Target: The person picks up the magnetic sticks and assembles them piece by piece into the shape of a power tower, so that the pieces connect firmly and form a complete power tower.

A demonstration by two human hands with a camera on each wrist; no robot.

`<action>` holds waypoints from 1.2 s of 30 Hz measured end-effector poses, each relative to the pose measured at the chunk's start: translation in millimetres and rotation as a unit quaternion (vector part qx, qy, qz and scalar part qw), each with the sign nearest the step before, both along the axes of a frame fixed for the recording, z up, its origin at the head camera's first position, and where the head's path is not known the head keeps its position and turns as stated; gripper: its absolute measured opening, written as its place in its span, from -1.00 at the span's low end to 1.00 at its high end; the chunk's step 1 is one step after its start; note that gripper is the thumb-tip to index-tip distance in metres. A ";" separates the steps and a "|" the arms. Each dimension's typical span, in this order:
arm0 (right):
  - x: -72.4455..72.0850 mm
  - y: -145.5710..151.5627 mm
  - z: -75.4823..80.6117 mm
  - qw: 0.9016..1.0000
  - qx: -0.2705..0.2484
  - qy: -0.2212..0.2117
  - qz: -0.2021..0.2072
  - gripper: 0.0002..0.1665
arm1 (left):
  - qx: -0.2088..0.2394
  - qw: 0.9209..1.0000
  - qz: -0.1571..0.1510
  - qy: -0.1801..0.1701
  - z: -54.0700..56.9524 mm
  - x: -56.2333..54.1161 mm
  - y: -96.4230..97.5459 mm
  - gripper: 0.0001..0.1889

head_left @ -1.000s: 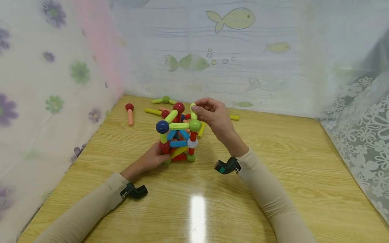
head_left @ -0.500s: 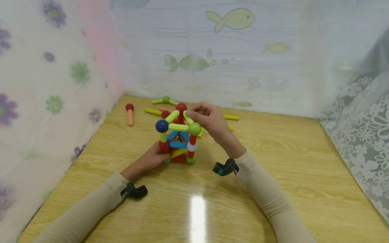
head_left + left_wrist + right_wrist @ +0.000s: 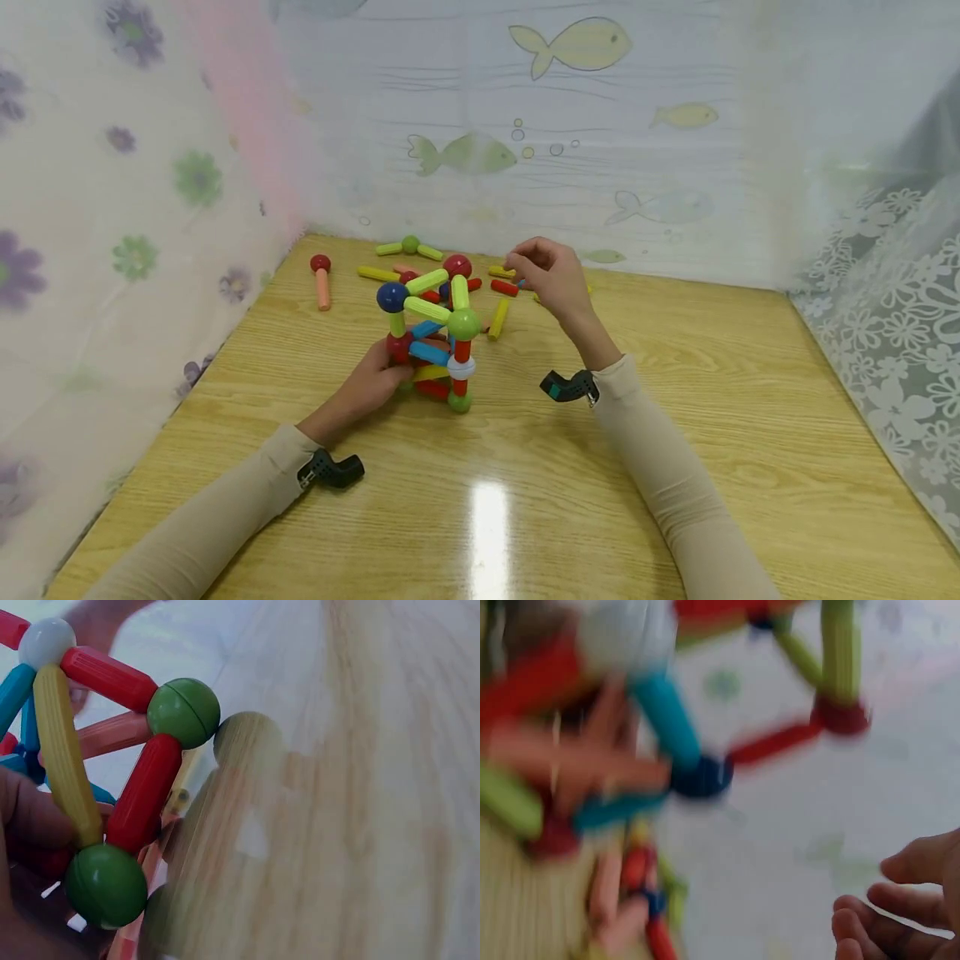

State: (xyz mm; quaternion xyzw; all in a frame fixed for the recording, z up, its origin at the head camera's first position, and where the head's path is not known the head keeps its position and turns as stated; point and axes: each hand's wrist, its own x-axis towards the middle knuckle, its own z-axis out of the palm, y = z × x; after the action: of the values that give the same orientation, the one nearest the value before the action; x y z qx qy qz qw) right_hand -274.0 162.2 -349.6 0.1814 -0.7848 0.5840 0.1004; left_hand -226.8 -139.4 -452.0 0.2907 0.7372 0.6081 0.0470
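A frame of magnetic sticks and balls (image 3: pixel 463 323) stands on the table in the head view, slightly turned. My left hand (image 3: pixel 367 387) grips its lower left part, around the red ball (image 3: pixel 399 348). In the left wrist view, fingers (image 3: pixel 37 814) wrap close to a green ball (image 3: pixel 106 886) and a yellow stick (image 3: pixel 64 750). Four-sided at the top, the frame has yellow-green sticks; one stick (image 3: pixel 461 293) spans the green ball and the big red ball (image 3: pixel 457 267). My right hand (image 3: pixel 553 279) hovers right of it, fingers loosely bent, holding nothing.
Loose pieces lie behind the frame: a yellow stick (image 3: pixel 498 319), a red stick (image 3: pixel 505 287) and several others. Further left lies a red ball with an orange stick (image 3: pixel 322 287). A green ball with two sticks (image 3: pixel 410 244) lies by the back curtain (image 3: pixel 465 200).
My right hand has let go of the upper yellow-green stick and moved right. That stick swung from upright to reach the red ball. My left hand has turned the frame slightly.
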 end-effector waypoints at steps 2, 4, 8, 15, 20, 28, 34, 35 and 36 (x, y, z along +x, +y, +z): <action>-10.7 14.7 -12.8 0.995 0.091 0.016 -0.033 -0.78 | 0.021 1.000 0.001 -0.018 1.1 -1.4 0.2 -0.33; -20.4 25.1 -28.1 0.982 0.186 0.024 -0.030 -0.76 | 0.046 0.998 -0.003 -0.041 2.8 -3.4 0.0 -0.31; -34.6 28.2 -57.1 0.926 0.364 0.064 0.073 -0.55 | 0.015 0.997 0.058 -0.049 3.6 -5.6 -5.3 -0.47; -33.8 18.5 -68.0 0.872 0.468 0.119 0.083 -0.75 | -0.023 0.996 0.082 -0.033 4.1 -10.7 -7.6 -0.55; -24.9 24.3 -50.4 0.938 0.324 0.126 0.006 -0.73 | -0.016 1.000 -0.018 -0.015 1.2 -11.2 -12.8 -0.07; 35.3 -6.9 -38.4 0.986 -0.134 0.043 0.088 -0.69 | -0.076 0.996 -0.034 -0.007 3.3 -4.7 -4.6 0.33; 77.6 -43.8 -42.0 0.975 -0.171 -0.002 0.141 -0.64 | -0.071 0.997 -0.027 0.003 3.3 -4.3 -1.8 0.22; 80.6 -48.8 -42.3 0.976 -0.163 -0.010 0.144 -0.64 | -0.070 0.997 -0.027 0.004 3.3 -4.0 -2.0 0.20; 82.7 -53.2 -42.4 0.978 -0.153 -0.015 0.145 -0.63 | -0.069 0.997 -0.028 0.005 3.3 -3.9 -2.2 0.19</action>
State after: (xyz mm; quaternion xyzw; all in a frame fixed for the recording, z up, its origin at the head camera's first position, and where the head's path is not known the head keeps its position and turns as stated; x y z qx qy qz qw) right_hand -191.3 109.0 -392.1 0.2668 -0.6534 0.7079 0.0292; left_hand -230.7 -141.7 -448.8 0.3103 0.7691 0.5529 0.0807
